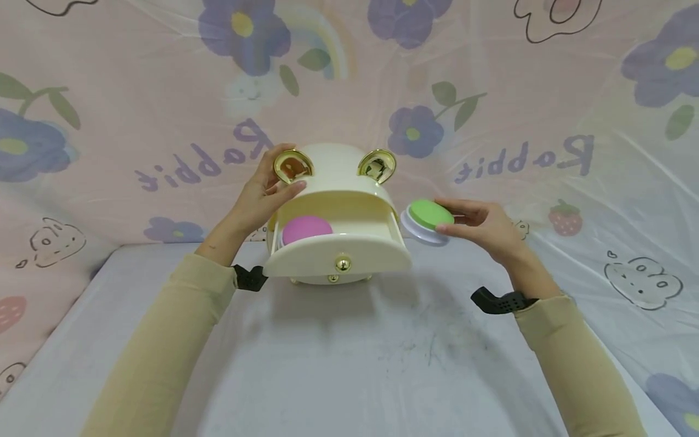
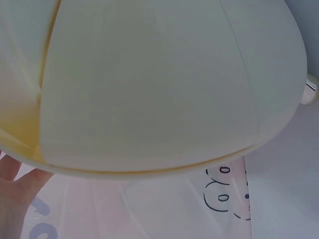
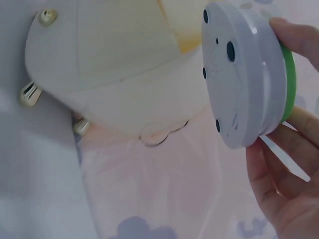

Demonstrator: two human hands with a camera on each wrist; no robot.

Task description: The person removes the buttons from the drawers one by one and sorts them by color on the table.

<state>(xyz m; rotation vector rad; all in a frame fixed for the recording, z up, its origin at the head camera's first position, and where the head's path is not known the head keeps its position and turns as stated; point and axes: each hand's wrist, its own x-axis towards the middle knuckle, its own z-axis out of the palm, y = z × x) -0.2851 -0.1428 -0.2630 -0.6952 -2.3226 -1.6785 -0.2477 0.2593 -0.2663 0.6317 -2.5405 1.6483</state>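
tilting green face up-left — green button (image 1: 429, 220) pinched in right hand (image 1: 486, 229); left hand (image 1: 261, 197) relaxed against drawer box (image 1: 338, 209)

Soft, even light from above — faint shadows pool beneath the cream box (image 1: 335, 206) toward 6 o'clock. The head view bows at its edges. Both wrist views are close, slightly blurred — pale surfaces washed out.

**Around the work: cloth and tabletop**

A pale grey table (image 1: 349, 364) carries faint dark scuff marks near its middle. Behind it hangs a pink backdrop (image 1: 136, 121) printed with purple flowers, strawberries, outlined bears and mirrored "Rabbit" lettering, under clear plastic film.
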